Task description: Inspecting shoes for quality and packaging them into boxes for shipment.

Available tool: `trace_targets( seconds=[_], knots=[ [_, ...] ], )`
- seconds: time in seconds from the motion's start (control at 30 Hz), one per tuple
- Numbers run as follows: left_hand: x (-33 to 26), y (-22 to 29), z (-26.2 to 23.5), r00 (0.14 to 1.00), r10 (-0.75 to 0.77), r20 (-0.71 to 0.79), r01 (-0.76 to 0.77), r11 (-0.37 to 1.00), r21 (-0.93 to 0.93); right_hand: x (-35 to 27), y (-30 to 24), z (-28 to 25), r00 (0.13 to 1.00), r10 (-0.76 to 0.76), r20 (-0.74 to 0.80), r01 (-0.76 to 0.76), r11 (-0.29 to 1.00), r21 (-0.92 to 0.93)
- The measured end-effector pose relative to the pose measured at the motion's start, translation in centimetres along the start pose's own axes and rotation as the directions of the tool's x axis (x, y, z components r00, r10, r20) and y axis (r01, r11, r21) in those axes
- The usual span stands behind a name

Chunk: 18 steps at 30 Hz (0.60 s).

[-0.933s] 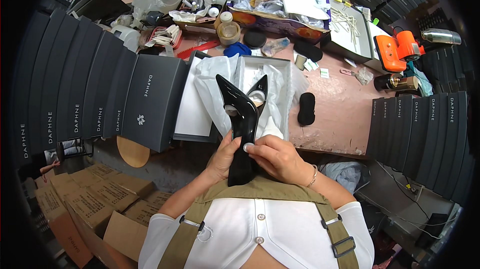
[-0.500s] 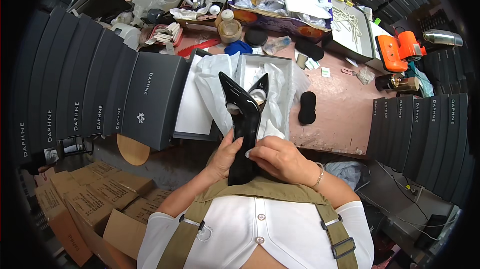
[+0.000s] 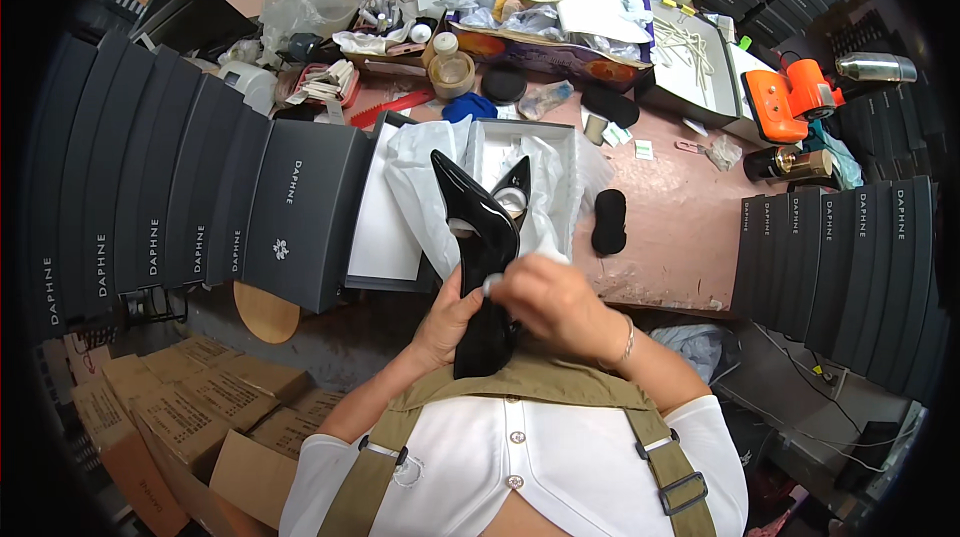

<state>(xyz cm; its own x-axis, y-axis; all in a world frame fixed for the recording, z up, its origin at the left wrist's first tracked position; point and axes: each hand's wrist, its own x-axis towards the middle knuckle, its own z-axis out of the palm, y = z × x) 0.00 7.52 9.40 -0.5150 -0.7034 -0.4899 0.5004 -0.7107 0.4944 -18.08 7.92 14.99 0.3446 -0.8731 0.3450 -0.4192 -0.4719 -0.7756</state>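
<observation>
A glossy black pointed high-heeled shoe (image 3: 478,212) is held toe-up over my lap, its toe pointing away from me. My left hand (image 3: 440,327) is closed around its side, thumb on top. Close against the shoe's right side is my right hand (image 3: 560,309), blurred, with fingers pinched on a small white wad (image 3: 491,283) whose material I cannot make out. Beyond, the matching shoe (image 3: 518,175) lies in white tissue paper (image 3: 412,159) in an open shoe box (image 3: 574,152).
Dark shoe boxes stand in rows at left (image 3: 300,207) and right (image 3: 840,257). On the pink table are a black oval pad (image 3: 609,221), a jar of liquid (image 3: 452,72), a red comb (image 3: 392,107) and an orange device (image 3: 790,102). Cardboard cartons (image 3: 190,407) sit lower left.
My right hand has shifted a little farther up along the shoe with the white wad, and is now blurred. The left hand keeps its hold on the shoe.
</observation>
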Motion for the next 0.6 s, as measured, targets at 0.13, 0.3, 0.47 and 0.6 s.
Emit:
trace_targets(
  seconds=[0.13, 0.3, 0.47, 0.6],
  knots=[
    [0.1, 0.1, -0.6, 0.991, -0.087, 0.103, 0.076, 0.992, 0.1, 1.6, 3.4, -1.0, 0.994, 0.035, -0.106, -0.053, 0.983, -0.176],
    [0.9, 0.9, 0.7, 0.979, -0.13, 0.156, 0.11, 0.985, 0.133, 3.6, 12.6, -6.3, 0.807, 0.166, -0.567, -0.288, 0.948, -0.133],
    [2.0, 0.2, 0.1, 0.978, -0.202, 0.06, 0.198, 0.978, 0.068, -1.1, 24.0, -10.6, 0.67, 0.218, -0.71, -0.528, 0.812, -0.249],
    [2.0, -0.6, -1.0, 0.994, -0.108, -0.006, 0.108, 0.994, -0.019, -6.4, 27.7, -8.5, 0.552, 0.762, -0.338, -0.825, 0.44, -0.356]
  ],
)
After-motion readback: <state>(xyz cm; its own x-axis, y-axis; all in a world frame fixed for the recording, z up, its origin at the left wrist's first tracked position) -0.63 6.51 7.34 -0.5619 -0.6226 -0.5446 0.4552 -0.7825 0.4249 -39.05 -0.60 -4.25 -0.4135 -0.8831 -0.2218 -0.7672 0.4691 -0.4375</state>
